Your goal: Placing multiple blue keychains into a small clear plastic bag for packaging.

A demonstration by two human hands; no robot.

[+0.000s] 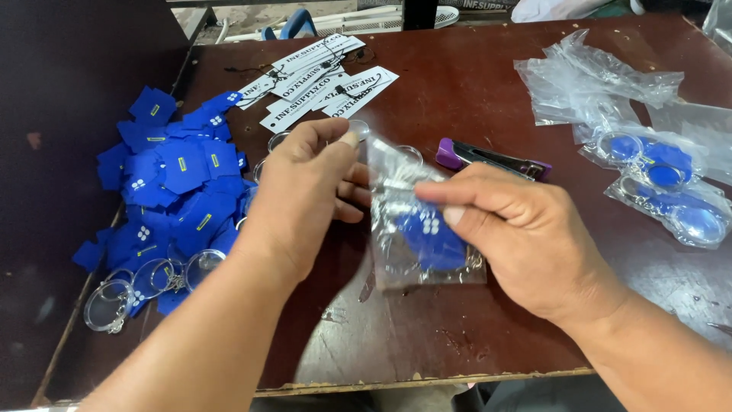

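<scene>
Holding a small clear plastic bag [415,221] w/ a blue keychain piece inside, both hands worked above the brown table [473,99]. Left hand [301,194] pinched the bag's top edge btw thumb and fingers; right hand [518,236] pinched its side, fingers pressed together. Left of the bag lay a pile of blue pieces [179,183]; just behind it, a purple stapler [492,158]; right of it, filled bags [663,183].

clear bag [415,221], blue insert, held upright
</scene>
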